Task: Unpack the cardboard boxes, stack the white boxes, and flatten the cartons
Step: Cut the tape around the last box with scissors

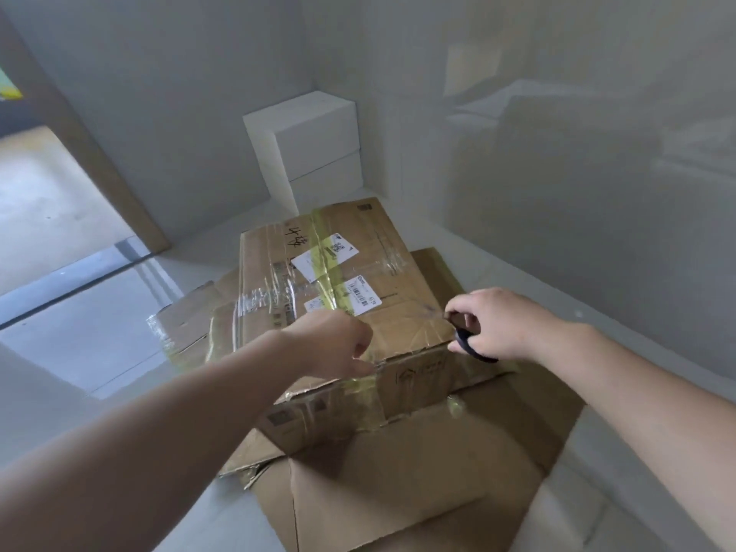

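A sealed cardboard box (330,296), brown and criss-crossed with clear and yellowish tape, sits on the floor (79,312) in the corner of a pale room, its top carrying white shipping labels (324,256) and some handwriting. The left hand (338,344) rests at the near edge of the box top, its fingers (364,366) curled at the yellow tape (326,249) strip that runs down over the front face; they seem to pinch the tape end, though the view is too blurred to be sure. The right hand (494,324) hovers at the near right corner of the box, fingers curled round a dark, thin tool (472,348) whose tip lies at the box edge. Under and in front of the box lie flattened cartons (398,484), spreading to the near side and out to the left and right. Behind the box, tight in the floor's far corner, two white boxes (314,149) are stacked one on another against the walls (557,153).
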